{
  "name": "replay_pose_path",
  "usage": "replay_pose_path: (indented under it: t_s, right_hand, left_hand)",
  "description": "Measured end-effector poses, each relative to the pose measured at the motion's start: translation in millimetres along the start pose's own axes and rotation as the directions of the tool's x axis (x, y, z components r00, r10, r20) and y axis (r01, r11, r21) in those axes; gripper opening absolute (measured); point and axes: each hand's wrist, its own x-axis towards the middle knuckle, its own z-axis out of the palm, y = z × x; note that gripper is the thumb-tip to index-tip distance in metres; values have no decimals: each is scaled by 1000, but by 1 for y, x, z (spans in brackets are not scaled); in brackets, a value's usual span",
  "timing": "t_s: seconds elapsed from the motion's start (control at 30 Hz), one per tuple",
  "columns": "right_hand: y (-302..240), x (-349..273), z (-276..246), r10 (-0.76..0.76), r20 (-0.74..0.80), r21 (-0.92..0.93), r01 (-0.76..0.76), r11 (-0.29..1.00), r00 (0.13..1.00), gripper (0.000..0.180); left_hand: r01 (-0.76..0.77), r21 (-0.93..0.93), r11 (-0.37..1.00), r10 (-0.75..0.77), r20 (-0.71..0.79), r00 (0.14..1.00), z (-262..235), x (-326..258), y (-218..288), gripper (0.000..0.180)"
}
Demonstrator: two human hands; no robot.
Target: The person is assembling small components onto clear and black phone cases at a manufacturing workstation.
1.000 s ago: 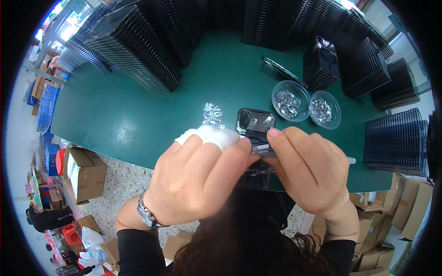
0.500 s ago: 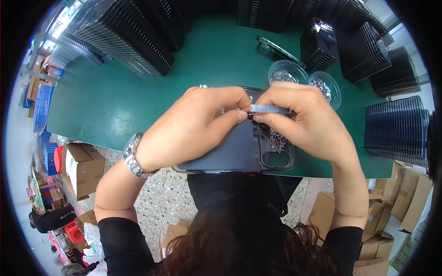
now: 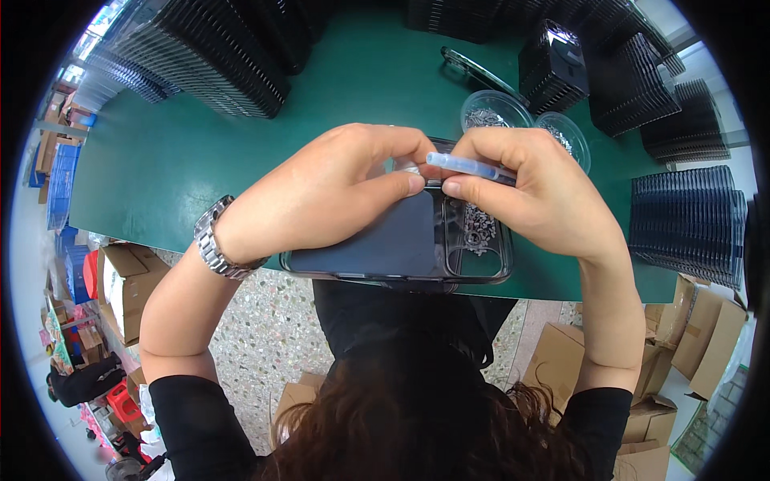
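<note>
A phone case (image 3: 361,240) with a dark grey panel and clear edges lies at the table's near edge. Small silver metal parts (image 3: 480,228) show by its right end, near the camera cutout. Above the case, my left hand (image 3: 329,188) has thumb and forefinger closed in a pinch; what sits between those tips is too small to make out. Fingertips almost meeting the left's, my right hand (image 3: 537,188) is closed round a pale blue translucent pen-like tool (image 3: 465,165). Its thumb and forefinger tips come together over the case; any small piece there is hidden.
Two clear round tubs (image 3: 489,100) (image 3: 568,132) of silver parts stand beyond my right hand. A phone-like object (image 3: 481,70) lies behind them. Tall stacks of dark cases (image 3: 208,60) (image 3: 686,224) line the green table (image 3: 160,176). Cardboard boxes (image 3: 132,289) are on the floor.
Both hands have shifted slightly up in the picture, my left one also leftward. The pen-like tool is tilted more, and the case appears farther left. Both hands stay closed.
</note>
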Motion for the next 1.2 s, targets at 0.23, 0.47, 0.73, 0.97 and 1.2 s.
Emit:
replay_pose_path:
  t_s: [0.23, 0.47, 0.73, 0.97, 1.2]
  right_hand:
    - [4, -2, 2, 9, -5, -20, -9, 1000, 1000, 16]
    - [5, -9, -1, -495, 19, -494, 438, 751, 869, 34]
    - [-1, -9, 1, -545, 260, -708, 541, 454, 797, 18]
    - [-17, 1, 7, -479, 371, -768, 553, 324, 796, 13]
    - [-29, 7, -1, -417, 466, -758, 595, 267, 780, 14]
  left_hand:
    - [-23, 38, 999, 21, 43, 999, -5, 6, 0, 17]
    - [-112, 158, 981, 106, 47, 993, -11, 5, 3, 17]
    - [-69, 167, 983, 43, 156, 987, -15, 9, 7, 18]
    - [-82, 217, 973, 48, 161, 986, -16, 14, 10, 20]
    - [-118, 175, 978, 96, 128, 987, -15, 13, 9, 20]
